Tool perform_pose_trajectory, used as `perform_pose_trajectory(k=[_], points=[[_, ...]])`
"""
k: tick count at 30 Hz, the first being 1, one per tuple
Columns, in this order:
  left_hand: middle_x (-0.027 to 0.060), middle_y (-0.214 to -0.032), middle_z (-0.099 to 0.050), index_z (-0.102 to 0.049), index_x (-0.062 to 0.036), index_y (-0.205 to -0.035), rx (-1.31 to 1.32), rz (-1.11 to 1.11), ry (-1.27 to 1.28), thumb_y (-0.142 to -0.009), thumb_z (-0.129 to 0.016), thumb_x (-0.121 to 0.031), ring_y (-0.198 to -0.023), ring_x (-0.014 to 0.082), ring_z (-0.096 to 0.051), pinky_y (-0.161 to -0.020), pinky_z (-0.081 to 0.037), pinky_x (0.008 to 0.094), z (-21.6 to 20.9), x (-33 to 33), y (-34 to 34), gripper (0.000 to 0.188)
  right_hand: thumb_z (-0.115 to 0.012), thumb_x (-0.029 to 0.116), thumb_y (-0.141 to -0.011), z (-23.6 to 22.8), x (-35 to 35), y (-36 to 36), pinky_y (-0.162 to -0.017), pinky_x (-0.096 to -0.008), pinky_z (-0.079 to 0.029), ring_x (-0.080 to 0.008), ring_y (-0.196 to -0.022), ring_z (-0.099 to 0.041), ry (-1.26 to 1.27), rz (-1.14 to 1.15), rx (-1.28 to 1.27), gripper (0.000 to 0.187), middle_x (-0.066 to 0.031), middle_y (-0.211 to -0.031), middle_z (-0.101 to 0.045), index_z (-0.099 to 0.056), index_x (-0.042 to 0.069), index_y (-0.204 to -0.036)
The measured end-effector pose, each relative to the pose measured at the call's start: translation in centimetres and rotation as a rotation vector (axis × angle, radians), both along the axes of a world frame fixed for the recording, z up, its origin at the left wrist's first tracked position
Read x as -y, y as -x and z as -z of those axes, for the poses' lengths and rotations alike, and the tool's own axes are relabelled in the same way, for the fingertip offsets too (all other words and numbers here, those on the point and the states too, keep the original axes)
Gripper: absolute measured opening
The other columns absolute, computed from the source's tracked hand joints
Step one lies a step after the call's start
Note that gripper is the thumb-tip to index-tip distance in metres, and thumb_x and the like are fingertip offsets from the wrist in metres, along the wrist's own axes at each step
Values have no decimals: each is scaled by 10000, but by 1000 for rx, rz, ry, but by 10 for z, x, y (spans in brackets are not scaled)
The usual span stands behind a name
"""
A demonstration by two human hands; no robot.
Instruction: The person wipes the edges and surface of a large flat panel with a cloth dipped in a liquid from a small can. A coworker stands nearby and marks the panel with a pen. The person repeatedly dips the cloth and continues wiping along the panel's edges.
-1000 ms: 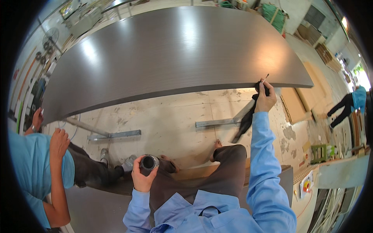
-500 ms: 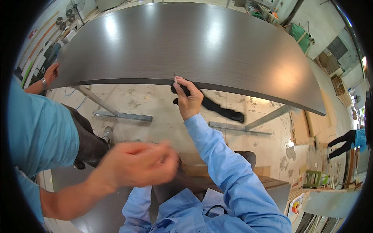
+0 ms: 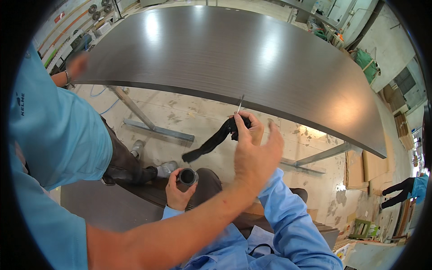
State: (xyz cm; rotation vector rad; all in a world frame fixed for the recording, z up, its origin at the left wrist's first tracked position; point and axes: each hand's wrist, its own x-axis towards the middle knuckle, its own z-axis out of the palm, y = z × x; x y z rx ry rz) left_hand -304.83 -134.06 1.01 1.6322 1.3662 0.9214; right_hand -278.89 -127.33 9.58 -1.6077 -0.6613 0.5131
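Observation:
My left hand is closed round a small dark cup, its round mouth facing up and its inside dark. Over the floor below the panel's near edge, my right hand pinches a thin brush with a pale handle and dark tip. A black cloth hangs from the same hand, trailing to the left. A co-worker's hand reaches across from the left and overlaps my right hand, its fingers at the brush; part of my hand is hidden. The brush tip appears against the edge of the dark wood-grain panel.
Metal stands support the panel. The co-worker in a turquoise shirt stands close at my left, other hand by the panel's left end. Cardboard leans at the right, near another person farther off.
The co-worker's hand has moved from over my lap up to my right hand. The cloth now trails left instead of right. My left hand and the cup have come into view.

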Motion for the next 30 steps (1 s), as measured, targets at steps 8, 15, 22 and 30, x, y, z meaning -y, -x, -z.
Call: perform_pose_trajectory(k=[8,15,22,30], points=[[126,-1250,-688,-618,-44,-1313,-51,-13,-40,-799,-871,-175,-1160,268,-667,-976,-528,374,-1,-5,17,588,-740,385,-901,-3,-26,47,-1059,-418,-410,-258,-1293,-520,431,262,454,427,-31,-1210,-694,-698,70,-1186],[129,-1273,-683,-620,-40,-1327,-84,-6,-76,-810,-869,-175,-1187,271,-655,-994,-519,378,7,-7,26,590,-734,320,-921,36,-53,30,-994,-387,-453,-229,-1191,-570,134,163,392,367,-46,-1172,-704,-698,62,-1180],[131,-1295,-678,-622,-37,-1341,-196,40,-205,-821,-867,-175,-1213,273,-642,-1012,-511,382,12,-4,34,591,-733,267,-933,75,-88,19,-940,-364,-486,-204,-1106,-607,-119,19,308,312,-54,-1140,-717,-709,51,-1157],[126,-1335,-595,-533,11,-1406,46,-6,-51,-754,-873,-41,-1192,225,-622,-1017,-514,354,29,3,38,737,-731,206,-947,86,-83,15,-877,-337,-524,-174,-1008,-649,-225,-114,211,248,-64,-1103,-732,-721,37,-1130]])
